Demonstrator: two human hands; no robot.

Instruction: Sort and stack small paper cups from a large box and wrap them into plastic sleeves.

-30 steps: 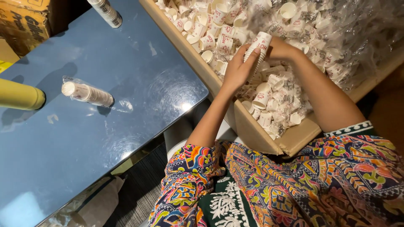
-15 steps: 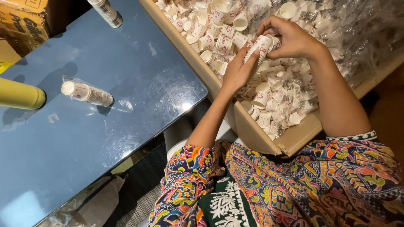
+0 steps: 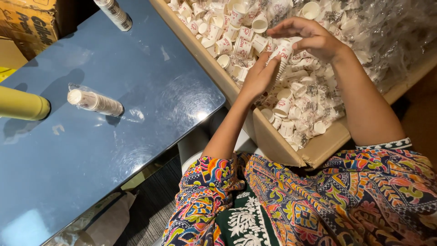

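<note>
Both hands have shifted a little since half a second ago: the right hand (image 3: 314, 38) has lifted off the small stack of paper cups (image 3: 283, 57) and now arches above it with fingers spread and loosely curled, only the fingertips near the top cup. Whether they touch it is hard to tell. The left hand (image 3: 260, 77) props the stack from below, palm and fingers closed against its lower end, so the bottom cups are hidden.

That stack stands tilted over a long cardboard box (image 3: 273, 141) filled with loose white paper cups (image 3: 236, 27) with red print, tumbled every way. Crinkled clear plastic (image 3: 387, 32) covers the far side of the box, and what lies beneath it is blurred by glare. The box's upper end runs out of the picture.

To the left lies the blue tabletop (image 3: 114, 136), glossy with reflections. On it rests a wrapped sleeve of cups (image 3: 94, 102) on its side. Another sleeve (image 3: 114, 13) is cut off at the top edge, and a yellow tube (image 3: 22, 105) is cut off at the left. A brown carton (image 3: 27, 23) sits in the corner.
</note>
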